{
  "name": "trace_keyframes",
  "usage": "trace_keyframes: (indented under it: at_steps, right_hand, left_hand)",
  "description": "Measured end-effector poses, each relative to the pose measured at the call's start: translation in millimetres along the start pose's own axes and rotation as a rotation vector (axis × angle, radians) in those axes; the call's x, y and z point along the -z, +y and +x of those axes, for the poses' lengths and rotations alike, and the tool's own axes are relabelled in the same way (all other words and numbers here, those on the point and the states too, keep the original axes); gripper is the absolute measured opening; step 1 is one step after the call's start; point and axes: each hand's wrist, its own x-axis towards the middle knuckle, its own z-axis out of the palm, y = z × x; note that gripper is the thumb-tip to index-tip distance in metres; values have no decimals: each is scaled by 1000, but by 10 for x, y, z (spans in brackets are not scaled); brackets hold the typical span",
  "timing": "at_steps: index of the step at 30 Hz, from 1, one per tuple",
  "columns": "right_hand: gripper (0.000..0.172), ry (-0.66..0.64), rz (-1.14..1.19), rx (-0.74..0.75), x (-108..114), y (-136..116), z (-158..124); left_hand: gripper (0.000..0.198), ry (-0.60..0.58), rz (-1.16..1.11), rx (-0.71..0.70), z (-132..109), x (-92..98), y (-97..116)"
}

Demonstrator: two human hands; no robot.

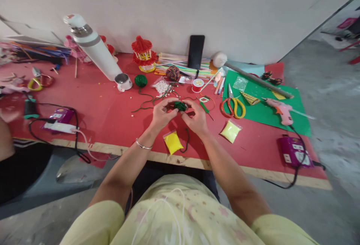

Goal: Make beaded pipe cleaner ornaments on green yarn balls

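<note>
Between both hands is a small, dark green yarn piece [180, 105], round and bunched, held just above the red tabletop. My left hand [164, 113] pinches its left side, and my right hand [196, 115] grips the right side with fingers and thumb. A dark green yarn tail [187, 140] hangs down to the table below the hands. Behind my left hand, loose strands run toward a green yarn ball [140, 80]. A green-handled hook tool [204, 107] lies just right of my right hand. Nearest my wrists is a bag of yellow powder [173, 142].
White beads [161, 86], a multicoloured yarn ball [172, 73], a thread spool [198, 84] and a leaning phone [196, 51] stand behind. Scissors [233, 104], a pale yellow bag [231, 131] and a glue gun [281, 110] lie right. A tall white bottle [95, 51] stands left.
</note>
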Motion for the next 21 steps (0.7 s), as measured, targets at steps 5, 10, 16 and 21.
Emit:
trace_keyframes:
  at_steps: [5, 10, 16, 21]
  right_hand:
    - [44, -35, 39, -57, -13, -1, -4]
    - [54, -83, 182, -163, -75, 97, -6]
    - [45, 134, 178, -248, -85, 272, 18]
    - [30, 81, -209, -128, -29, 276, 24]
  left_hand:
    - [49, 49, -276, 209, 37, 20, -87]
    - [48, 152, -341, 322, 68, 62, -48]
    - [41, 273, -447, 506, 114, 152, 16]
    - [33, 388, -512, 508, 158, 210, 17]
